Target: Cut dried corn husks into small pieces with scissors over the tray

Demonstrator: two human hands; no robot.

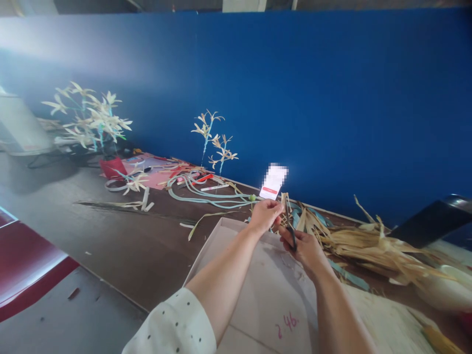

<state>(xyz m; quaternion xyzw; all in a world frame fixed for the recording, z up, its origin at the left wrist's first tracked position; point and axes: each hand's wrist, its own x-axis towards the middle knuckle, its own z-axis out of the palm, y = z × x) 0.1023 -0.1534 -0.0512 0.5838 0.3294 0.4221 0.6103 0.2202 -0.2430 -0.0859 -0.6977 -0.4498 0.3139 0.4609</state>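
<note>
My left hand is closed, pinching a short pale piece of dried corn husk that stands up from the fingertips. Just to its right, my right hand grips a pair of scissors with dark handles, its blades pointing up beside the husk. How far the blades are apart is too small to tell. Both hands are over the far end of a pale shallow box lid marked "2.46." in pink. A lit phone leans upright just beyond my left hand.
Dried husks are heaped at the right. Pale blue cords and a red cutter lie left of the phone. Husk flowers stand by the blue wall, with a larger bunch farther left. A dark object juts in at right.
</note>
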